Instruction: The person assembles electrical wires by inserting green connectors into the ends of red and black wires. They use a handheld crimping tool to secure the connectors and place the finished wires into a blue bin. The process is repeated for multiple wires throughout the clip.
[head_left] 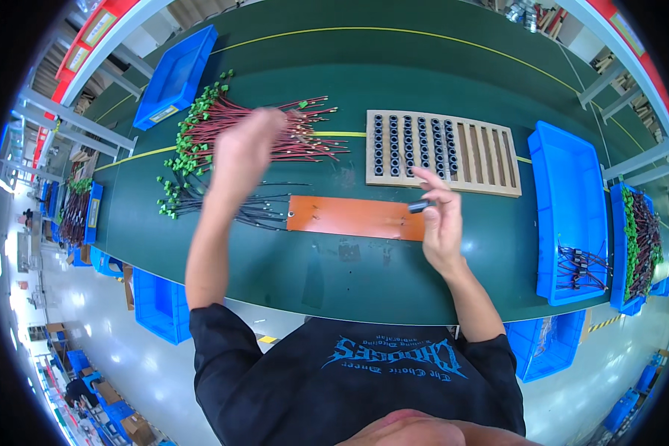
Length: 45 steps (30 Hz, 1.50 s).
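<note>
My left hand [249, 145] is smeared by motion over a spread pile of dark red wires [227, 126] with green connectors; its fingers cannot be made out. Between the fingers of my right hand [444, 223] is a small black cylinder, apparently a ferrite core [421, 206]. This hand is above the right end of an orange plate [357, 215] with small pins. Black wires [264, 212], also with green connectors, lie at the plate's left end. Beyond my right hand sits a wooden rack [483, 186] with several rows of upright black hollow cores [409, 141].
An empty-looking blue bin [175, 74] stands at the far left. On the right, a long blue bin [570, 186] holds wires with black cores [581, 267]. Beyond it is another blue bin of red wires [639, 245]. The green table's front edge [349, 320] runs close to my body.
</note>
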Each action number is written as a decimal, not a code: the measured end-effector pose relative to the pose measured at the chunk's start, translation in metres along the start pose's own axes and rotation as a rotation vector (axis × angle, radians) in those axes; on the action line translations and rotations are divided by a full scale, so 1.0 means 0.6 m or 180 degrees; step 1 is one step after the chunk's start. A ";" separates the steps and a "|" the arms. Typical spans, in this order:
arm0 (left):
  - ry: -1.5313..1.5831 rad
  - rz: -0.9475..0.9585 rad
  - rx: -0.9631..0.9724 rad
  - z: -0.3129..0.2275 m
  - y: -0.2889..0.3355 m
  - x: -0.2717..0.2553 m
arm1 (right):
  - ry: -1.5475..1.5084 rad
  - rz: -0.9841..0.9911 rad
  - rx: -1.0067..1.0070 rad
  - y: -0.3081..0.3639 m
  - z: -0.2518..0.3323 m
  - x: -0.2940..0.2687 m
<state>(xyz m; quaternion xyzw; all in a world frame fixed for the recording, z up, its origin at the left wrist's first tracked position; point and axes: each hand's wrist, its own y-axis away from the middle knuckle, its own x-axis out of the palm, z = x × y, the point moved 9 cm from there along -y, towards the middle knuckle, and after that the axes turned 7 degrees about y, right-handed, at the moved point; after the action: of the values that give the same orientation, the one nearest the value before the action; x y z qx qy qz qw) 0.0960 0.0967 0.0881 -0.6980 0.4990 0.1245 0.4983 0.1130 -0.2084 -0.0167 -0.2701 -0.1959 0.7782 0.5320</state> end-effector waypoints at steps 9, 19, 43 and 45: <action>0.0996 -0.1423 -0.0890 0.180 -0.075 -0.311 | -0.0067 -0.0200 0.0401 0.000 -0.019 -0.021; -0.1034 -0.1933 0.0775 -0.036 -0.061 -0.385 | -0.0196 -0.0221 0.0714 0.019 -0.054 -0.015; 0.2906 0.1595 -0.1742 -0.125 0.168 0.256 | -0.1529 -0.0240 0.1564 0.065 -0.064 0.032; 0.2777 0.1585 -0.1741 -0.115 0.173 0.260 | -0.1469 -0.0260 0.1536 0.065 -0.064 0.030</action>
<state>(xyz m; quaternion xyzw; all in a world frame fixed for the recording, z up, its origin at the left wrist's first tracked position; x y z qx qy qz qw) 0.0620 -0.0498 -0.0436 -0.6497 0.7575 0.0631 0.0030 0.1040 -0.2047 -0.0733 0.0550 -0.1320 0.8208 0.5530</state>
